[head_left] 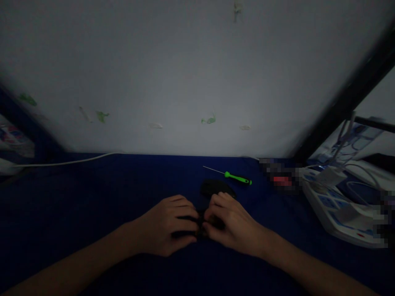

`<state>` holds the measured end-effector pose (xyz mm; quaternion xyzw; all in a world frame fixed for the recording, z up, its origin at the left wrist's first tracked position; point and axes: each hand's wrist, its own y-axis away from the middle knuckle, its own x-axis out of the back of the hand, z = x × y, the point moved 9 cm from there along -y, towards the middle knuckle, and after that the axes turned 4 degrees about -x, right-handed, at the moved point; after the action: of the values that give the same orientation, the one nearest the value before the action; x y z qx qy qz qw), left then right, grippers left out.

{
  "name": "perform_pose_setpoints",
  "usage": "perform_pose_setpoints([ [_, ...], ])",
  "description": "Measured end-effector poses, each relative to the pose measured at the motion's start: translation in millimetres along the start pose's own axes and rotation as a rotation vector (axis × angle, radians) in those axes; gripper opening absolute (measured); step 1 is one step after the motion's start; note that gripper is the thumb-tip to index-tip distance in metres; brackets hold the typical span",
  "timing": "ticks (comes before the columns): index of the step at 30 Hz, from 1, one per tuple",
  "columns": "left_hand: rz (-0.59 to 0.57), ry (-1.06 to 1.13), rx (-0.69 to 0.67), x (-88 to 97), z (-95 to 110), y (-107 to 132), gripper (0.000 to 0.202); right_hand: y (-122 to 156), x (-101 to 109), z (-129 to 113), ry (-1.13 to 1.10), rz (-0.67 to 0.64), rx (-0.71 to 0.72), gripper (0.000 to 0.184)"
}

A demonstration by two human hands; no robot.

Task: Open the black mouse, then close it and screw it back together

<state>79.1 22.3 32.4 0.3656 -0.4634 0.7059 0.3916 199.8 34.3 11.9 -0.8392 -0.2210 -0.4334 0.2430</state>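
In dim light, my left hand point(175, 224) and my right hand point(226, 220) meet at a small dark part point(200, 224) low over the blue surface. My left hand's fingers curl over its left side, while my right thumb and fingers pinch the right side. Most of the part is covered by my fingers, and its kind cannot be made out. Just behind my right hand lies a black rounded shell point(217, 188), shaped like the top of a computer mouse. Beyond the shell rests a screwdriver point(238, 178) with a green and black handle, its thin shaft pointing left.
A blue surface point(92, 197) runs back to a pale wall point(185, 82) with scraps of tape. At the right stand a white power strip point(336, 218) with plugs and cables, and a blurred-out dark and red item point(282, 181). A white cable point(70, 161) lies along the back left.
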Motion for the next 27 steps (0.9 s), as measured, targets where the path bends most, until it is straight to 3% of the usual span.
perform_pose_setpoints([
  [8,-0.031,-0.021,-0.008,0.0,1.4,-2.2,0.014,-2.1,-4.8,3.9,-0.06,0.0,-0.017,0.01],
  [15,-0.028,-0.041,-0.003,0.5,1.8,-1.6,0.015,0.0,-2.2,6.2,-0.141,0.089,-0.019,0.007],
  [20,-0.061,-0.085,0.01,-1.6,2.8,-1.2,0.012,1.9,1.6,3.1,-0.152,0.148,0.055,0.013],
  [27,-0.05,-0.067,0.007,-1.6,1.9,-2.4,0.014,0.5,-0.3,5.9,-0.227,0.114,0.042,0.012],
])
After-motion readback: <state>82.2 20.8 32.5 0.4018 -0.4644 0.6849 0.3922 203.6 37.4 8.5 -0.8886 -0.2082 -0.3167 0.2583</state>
